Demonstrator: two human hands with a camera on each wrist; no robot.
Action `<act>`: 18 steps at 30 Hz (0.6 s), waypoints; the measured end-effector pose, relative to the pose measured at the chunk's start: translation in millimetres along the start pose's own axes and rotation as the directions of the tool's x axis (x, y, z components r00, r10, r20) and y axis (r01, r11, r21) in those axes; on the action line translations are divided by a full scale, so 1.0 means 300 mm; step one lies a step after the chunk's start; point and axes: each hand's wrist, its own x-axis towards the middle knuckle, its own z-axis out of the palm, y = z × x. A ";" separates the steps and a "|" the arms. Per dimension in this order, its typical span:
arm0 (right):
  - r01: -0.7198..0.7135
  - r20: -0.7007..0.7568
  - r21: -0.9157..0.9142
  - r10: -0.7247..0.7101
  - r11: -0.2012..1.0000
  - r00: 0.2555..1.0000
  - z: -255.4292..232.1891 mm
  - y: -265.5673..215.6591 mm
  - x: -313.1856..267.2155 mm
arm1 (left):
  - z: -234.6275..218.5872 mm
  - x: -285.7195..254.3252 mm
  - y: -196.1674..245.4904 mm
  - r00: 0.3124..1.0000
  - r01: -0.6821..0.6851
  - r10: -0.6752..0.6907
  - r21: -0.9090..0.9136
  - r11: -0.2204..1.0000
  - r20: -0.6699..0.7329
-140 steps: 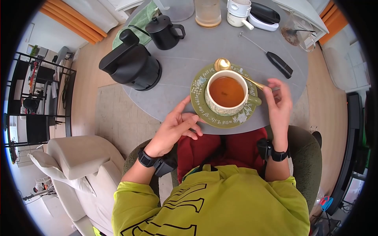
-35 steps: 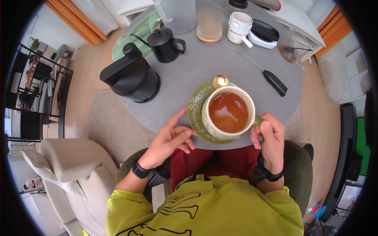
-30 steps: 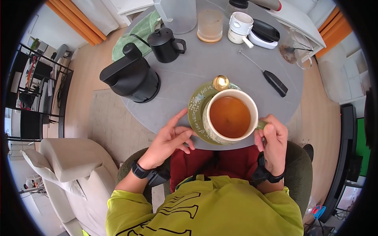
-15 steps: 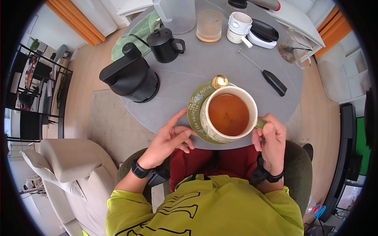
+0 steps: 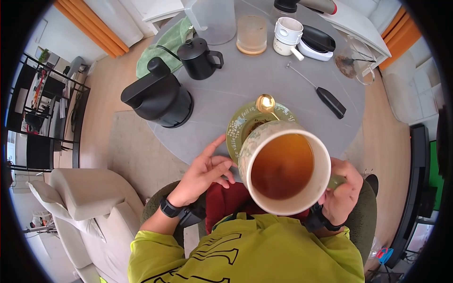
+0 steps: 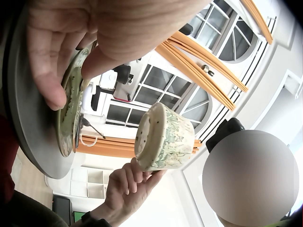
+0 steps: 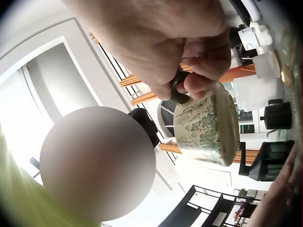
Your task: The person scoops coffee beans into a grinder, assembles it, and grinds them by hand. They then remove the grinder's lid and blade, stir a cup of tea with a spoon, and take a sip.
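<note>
My right hand (image 5: 345, 193) grips the green handle (image 5: 336, 182) of a patterned teacup (image 5: 283, 170), which is full of amber tea. The cup hangs lifted near my chest, over the table's front edge; its pale underside faces the left wrist view. The green saucer (image 5: 232, 134) stays on the table, partly hidden behind the cup, with brown specks in its middle. A gold spoon (image 5: 265, 104) lies across the saucer's far rim. My left hand (image 5: 204, 173) rests at the saucer's left edge, index finger stretched along it and the other fingers loosely bent.
On the grey round table (image 5: 212, 108) stand a black lidded kettle (image 5: 160, 96), a black pot (image 5: 196, 59) and a green cloth (image 5: 158, 56). A milk frother (image 5: 329, 101) lies at the right. Farther back are a glass (image 5: 251, 35), white cups (image 5: 287, 35) and a pitcher (image 5: 210, 21).
My right hand went from the spoon to the cup handle, then raised the cup off the saucer and drew it toward my body. My left hand has stayed by the saucer.
</note>
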 end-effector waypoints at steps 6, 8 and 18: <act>0.123 -0.015 -0.041 -0.124 0.992 0.992 0.017 -0.027 0.011 | -0.005 0.007 0.000 1.000 0.024 -0.023 -0.050 0.998 0.003; 0.183 0.006 -0.061 -0.182 0.981 0.983 0.015 -0.032 0.020 | -0.012 0.008 -0.010 1.000 0.013 -0.012 -0.077 0.997 0.016; 0.147 -0.066 -0.130 -0.157 0.980 0.985 0.023 -0.034 0.008 | -0.010 -0.003 -0.023 1.000 -0.010 0.011 -0.054 0.998 0.027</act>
